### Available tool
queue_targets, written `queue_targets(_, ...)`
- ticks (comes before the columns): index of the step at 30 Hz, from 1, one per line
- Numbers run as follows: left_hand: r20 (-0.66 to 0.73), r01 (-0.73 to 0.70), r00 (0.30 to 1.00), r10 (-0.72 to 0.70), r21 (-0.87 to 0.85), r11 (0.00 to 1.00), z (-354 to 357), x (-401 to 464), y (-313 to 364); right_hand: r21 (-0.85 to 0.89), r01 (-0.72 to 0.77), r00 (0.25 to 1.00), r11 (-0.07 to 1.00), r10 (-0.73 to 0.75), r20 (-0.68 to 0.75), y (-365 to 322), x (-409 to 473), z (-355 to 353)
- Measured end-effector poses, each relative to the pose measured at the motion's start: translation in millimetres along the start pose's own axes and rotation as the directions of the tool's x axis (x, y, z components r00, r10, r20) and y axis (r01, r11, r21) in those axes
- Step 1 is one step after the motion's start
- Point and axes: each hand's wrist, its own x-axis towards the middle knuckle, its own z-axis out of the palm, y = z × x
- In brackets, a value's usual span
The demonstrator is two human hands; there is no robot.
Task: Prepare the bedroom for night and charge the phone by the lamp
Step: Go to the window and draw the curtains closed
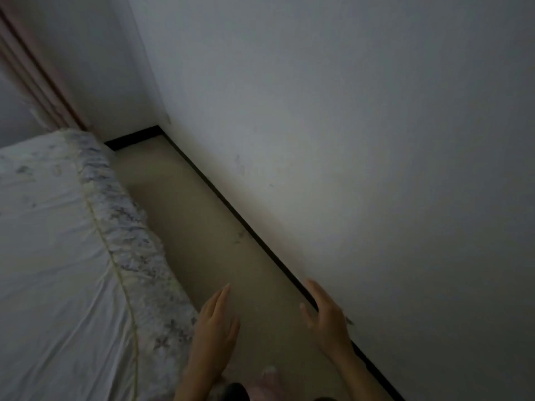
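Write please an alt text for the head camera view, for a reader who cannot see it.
Two empty, open hands, left hand and right hand, reach forward over a narrow strip of beige floor in a dim bedroom. A bed with a pale floral cover lies at left, a plain white wall with a dark baseboard at right.
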Motion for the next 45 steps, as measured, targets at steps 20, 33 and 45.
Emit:
queue_targets(20,-0.333,0.292,0.889,-0.315,-0.117,0.949,-48,347,-64,0.026,0.349,0.842,0.937,-0.326,0.43,-81,449,105)
queue_targets(33,-0.418,0.422,0.793,-0.444,-0.15,0.894,-141,539,-175,0.144,0.431,0.727,0.891,-0.437,0.529,-181,657,256)
queue_targets(45,-0.336,0.506,0.798,-0.501,-0.08,0.859,-284,726,-296,0.106,0.4,0.785,0.91,-0.4,0.473,-316,847,378)
